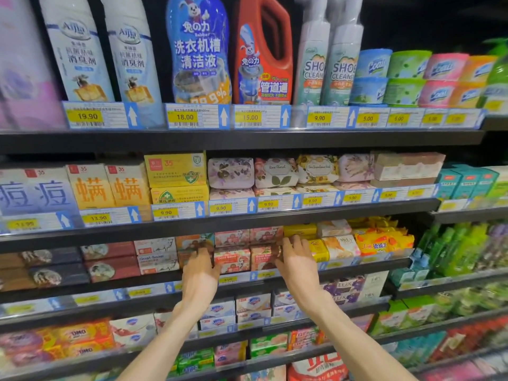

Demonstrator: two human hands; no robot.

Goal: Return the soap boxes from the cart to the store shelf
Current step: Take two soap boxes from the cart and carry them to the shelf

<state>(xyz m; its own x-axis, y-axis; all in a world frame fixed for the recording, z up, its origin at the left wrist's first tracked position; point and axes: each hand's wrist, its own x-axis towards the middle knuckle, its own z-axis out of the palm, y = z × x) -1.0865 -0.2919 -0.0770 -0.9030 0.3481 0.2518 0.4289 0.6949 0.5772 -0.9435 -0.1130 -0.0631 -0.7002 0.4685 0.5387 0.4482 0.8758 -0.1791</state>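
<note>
Forearms of yours rise from 6 o'clock toward the third store shelf (343, 266), bare to the elbow. Your left hand (199, 273) reaches in at the middle of the view, fingers extended and blurred against the left side of a pink Goat Soap box (232, 259); whether the grip closes round that box or only presses it, you cannot tell from here. Your right hand (295, 264) sits at 3 o'clock of the left one, fingers spread and fairly straight, laid on the right side of a second pink Goat Soap box (262, 257), fingertips up by a yellow soap box (299, 231). Its grip looks open, pushing rather than clasping. The two pink boxes stand side by side between your hands, at the shelf's front edge, with more pink boxes (248, 236) stacked just behind and above them.

At 9 o'clock of your left hand lie white Goat Soap boxes (156, 255), then dark red ones (110, 261). At 3 o'clock of your right hand sits a yellow packet (383, 243).

Farther up, the next shelf carries floral-wrapped soaps (276, 171) and a yellow carton (176, 169). At 12 o'clock, the top shelf holds a blue cleaner bottle (199, 50) and a red jug (264, 50).
</note>
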